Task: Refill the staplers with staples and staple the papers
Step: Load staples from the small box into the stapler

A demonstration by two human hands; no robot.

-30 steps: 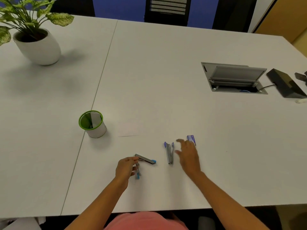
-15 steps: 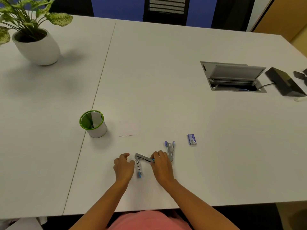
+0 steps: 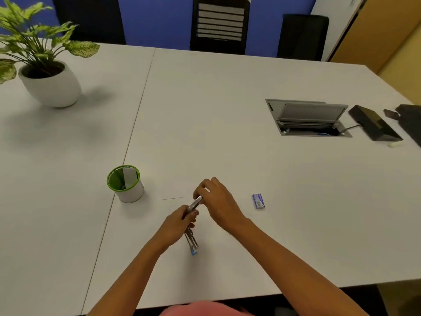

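Near the front edge of the white table, the person is holding an opened stapler up between both hands. The left hand is gripping it around the hinge with curled fingers. One metal arm is pointing down toward six o'clock, ending in a blue tip just over the tabletop. The other arm is slanting up toward one o'clock. The right hand is curling its fingers around the far end of that upper arm and pinching it. A small blue staple box is lying flat at three o'clock from the right hand, near it but not touching. A sheet of white paper is lying at twelve o'clock from the left hand, only its near edge showing against the table. A green-rimmed cup is standing upright at nine o'clock from the hands, and a potted plant is sitting well apart at ten o'clock.
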